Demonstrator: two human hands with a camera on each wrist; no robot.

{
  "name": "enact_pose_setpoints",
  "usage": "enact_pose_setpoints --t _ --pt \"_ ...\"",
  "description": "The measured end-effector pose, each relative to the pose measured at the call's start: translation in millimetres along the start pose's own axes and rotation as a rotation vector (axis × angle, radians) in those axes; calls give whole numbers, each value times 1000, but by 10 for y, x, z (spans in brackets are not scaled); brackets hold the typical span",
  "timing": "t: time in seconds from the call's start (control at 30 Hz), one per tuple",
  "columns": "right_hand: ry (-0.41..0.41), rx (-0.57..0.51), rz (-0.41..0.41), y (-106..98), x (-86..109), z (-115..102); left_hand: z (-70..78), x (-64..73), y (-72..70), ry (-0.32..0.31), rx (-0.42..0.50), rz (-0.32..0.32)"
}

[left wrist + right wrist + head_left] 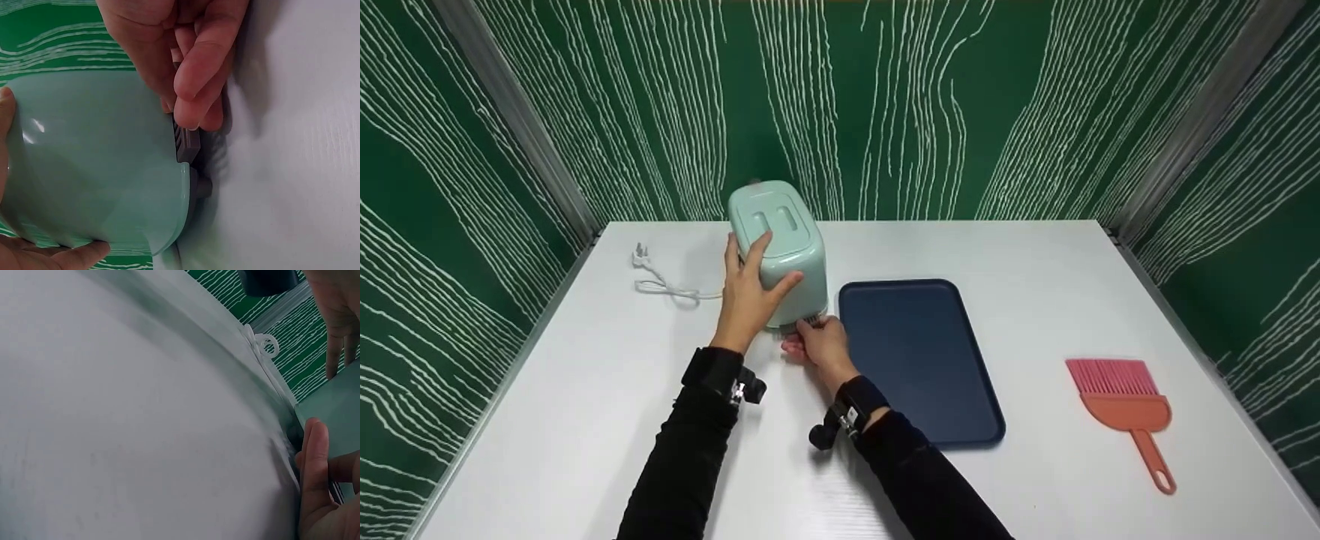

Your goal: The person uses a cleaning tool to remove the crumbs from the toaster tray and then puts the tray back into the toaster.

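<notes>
A mint-green toaster (802,262) with a lid on top stands upright at the back left of the table. My left hand (748,300) holds its near left corner, thumb on the near face and fingers over the left side and top edge. At the toaster's lower near edge, my right hand (826,346) pinches a grey ridged piece that looks like the crumb tray (190,145). That piece sticks out a little beneath the body. In the left wrist view, the right fingers cover much of it; how far it extends inside is hidden.
A white power cord (682,292) with its plug lies left of the toaster. Close on the right is a dark blue tray (919,360). An orange brush with pink bristles (1125,409) lies far right. Green patterned panels (885,112) enclose the white table (547,420).
</notes>
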State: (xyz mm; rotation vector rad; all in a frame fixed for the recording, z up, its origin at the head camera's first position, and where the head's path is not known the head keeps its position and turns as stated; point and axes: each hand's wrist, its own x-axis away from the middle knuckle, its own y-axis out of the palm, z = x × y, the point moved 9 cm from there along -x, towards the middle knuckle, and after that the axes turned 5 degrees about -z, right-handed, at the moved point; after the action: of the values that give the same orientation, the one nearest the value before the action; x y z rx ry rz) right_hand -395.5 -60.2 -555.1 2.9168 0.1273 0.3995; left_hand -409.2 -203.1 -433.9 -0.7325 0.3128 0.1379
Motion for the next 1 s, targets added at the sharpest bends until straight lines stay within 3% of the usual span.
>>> enact_pose_setpoints --t 0.6,0.8,1.0 --pt "99 139 -99 10 58 -1 -2 0 -3 -5 13 -15" --pt "92 252 -80 -41 69 -13 24 0 -3 -2 16 -29" --pt "102 261 -54 -60 83 -16 40 26 -25 -2 19 -17"
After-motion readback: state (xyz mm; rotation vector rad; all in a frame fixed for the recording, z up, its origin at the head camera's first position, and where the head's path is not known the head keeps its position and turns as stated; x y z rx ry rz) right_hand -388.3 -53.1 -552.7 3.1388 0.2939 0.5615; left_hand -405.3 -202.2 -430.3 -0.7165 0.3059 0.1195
